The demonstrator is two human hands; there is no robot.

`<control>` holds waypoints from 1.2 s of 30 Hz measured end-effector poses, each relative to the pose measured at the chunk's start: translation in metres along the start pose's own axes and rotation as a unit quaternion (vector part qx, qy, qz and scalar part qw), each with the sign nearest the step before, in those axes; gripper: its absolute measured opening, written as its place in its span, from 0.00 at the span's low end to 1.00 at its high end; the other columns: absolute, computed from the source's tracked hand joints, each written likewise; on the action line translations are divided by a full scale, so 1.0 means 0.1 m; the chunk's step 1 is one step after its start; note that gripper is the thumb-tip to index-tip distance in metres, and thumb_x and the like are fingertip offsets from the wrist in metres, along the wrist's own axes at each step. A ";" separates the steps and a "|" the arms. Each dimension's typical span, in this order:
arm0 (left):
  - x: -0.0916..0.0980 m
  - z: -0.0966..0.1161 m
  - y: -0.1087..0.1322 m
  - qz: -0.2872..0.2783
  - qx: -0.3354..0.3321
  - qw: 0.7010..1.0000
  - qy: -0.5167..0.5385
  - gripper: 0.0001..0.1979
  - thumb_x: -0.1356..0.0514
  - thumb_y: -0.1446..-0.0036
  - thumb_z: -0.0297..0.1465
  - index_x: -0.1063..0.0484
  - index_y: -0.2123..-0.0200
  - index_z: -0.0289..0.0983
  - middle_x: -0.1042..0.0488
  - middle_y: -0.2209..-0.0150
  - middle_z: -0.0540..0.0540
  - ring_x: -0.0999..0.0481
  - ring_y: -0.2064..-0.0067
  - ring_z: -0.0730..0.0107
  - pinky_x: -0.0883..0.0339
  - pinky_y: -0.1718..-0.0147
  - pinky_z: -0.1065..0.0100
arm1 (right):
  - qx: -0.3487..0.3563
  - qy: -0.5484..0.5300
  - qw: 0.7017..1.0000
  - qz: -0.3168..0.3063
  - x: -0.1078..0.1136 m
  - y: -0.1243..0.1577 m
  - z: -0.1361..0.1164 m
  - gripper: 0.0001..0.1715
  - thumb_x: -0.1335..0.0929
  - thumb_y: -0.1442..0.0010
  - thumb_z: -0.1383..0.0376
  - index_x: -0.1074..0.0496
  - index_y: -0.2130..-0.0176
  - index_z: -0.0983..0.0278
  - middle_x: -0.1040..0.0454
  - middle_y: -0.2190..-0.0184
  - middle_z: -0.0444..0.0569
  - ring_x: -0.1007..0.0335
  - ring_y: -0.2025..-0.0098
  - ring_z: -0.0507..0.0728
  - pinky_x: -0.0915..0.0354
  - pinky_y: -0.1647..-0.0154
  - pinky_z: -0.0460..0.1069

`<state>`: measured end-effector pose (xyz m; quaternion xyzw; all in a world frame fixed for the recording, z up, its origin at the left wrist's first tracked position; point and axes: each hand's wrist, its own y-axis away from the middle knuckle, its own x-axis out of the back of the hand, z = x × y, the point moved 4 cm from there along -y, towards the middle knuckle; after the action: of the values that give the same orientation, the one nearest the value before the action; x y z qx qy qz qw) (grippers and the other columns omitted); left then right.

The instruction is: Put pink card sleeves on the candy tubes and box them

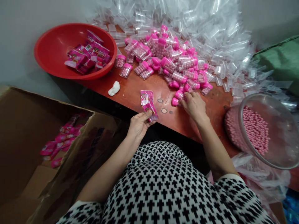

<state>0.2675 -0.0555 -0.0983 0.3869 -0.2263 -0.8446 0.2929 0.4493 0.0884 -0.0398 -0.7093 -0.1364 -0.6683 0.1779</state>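
My left hand [139, 123] pinches a pink printed label [151, 110] between thumb and fingers at the table's front edge. Just behind it, and overlapping it, is another pink printed label [145, 95]; whether the two are joined I cannot tell. My right hand [194, 105] curls its fingers over a small clear bottle with a bright pink cap [175, 101], at the front of a heap. That heap [174, 67] consists of several such bottles filled with pink beads, most of them lying on their sides. My right fingertips are partly hidden.
A red bowl [52, 73] with pink labels stands at the left, near a white crumpled lump [114, 89]. Empty clear bottles [210, 28] pile up behind. At right sits a clear tub [243, 124] of pink beads. A cardboard box [86, 149] holding pink-labelled items is lower left.
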 end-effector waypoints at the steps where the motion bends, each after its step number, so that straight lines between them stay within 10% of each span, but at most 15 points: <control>1: -0.01 0.00 -0.02 0.007 0.007 1.000 0.026 0.13 0.26 0.60 0.30 0.26 0.77 0.31 0.24 0.77 0.46 0.24 0.76 0.72 0.27 0.77 0.72 | 0.004 -0.004 1.000 0.006 -0.02 0.00 0.01 0.17 0.37 0.37 0.62 0.28 0.51 0.67 0.27 0.52 0.62 0.33 0.51 0.67 0.35 0.58 0.56; 6: -0.09 0.00 -0.06 0.024 0.044 0.989 0.136 0.08 0.30 0.51 0.29 0.26 0.73 0.33 0.22 0.74 0.47 0.21 0.72 0.69 0.24 0.71 0.71 | -0.048 -0.228 0.965 0.120 -0.02 0.26 -0.11 0.16 0.38 0.35 0.60 0.26 0.58 0.66 0.23 0.63 0.56 0.28 0.60 0.60 0.32 0.58 0.55; 10: -0.13 -0.01 -0.06 0.034 0.059 0.981 0.182 0.05 0.33 0.46 0.28 0.25 0.70 0.33 0.22 0.72 0.47 0.20 0.70 0.69 0.24 0.68 0.69 | -0.124 -0.570 0.811 0.041 -0.11 0.71 -0.47 0.20 0.36 0.37 0.51 0.27 0.56 0.63 0.25 0.76 0.45 0.31 0.80 0.52 0.36 0.82 0.46; 14: -0.18 -0.05 -0.06 0.033 0.058 0.976 0.209 0.04 0.33 0.46 0.29 0.24 0.68 0.33 0.21 0.70 0.46 0.20 0.69 0.71 0.25 0.63 0.69 | -0.153 -0.678 0.719 0.002 -0.21 0.97 -0.81 0.21 0.31 0.41 0.51 0.27 0.56 0.64 0.23 0.77 0.43 0.27 0.80 0.52 0.28 0.80 0.47; 23: -0.31 -0.13 0.04 0.001 0.064 0.974 0.216 0.07 0.33 0.46 0.29 0.27 0.72 0.32 0.23 0.72 0.47 0.23 0.70 0.73 0.28 0.61 0.69 | -0.160 -0.693 0.703 0.034 -0.33 0.97 -0.88 0.20 0.31 0.42 0.52 0.26 0.56 0.63 0.21 0.71 0.45 0.22 0.74 0.53 0.22 0.74 0.49; 36: -0.36 -0.05 0.08 -0.113 -0.041 0.991 0.052 0.23 0.23 0.71 0.35 0.29 0.73 0.31 0.25 0.75 0.50 0.27 0.75 0.74 0.30 0.70 0.70 | -0.136 -0.705 0.694 0.059 -0.40 0.99 -0.89 0.18 0.32 0.40 0.54 0.29 0.54 0.62 0.21 0.69 0.45 0.22 0.73 0.52 0.22 0.72 0.48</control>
<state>0.2931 -0.0380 -0.0777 0.4410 -0.1310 -0.8595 0.2230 0.4096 -0.0374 -0.0827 -0.9953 -0.0873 0.0282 -0.0296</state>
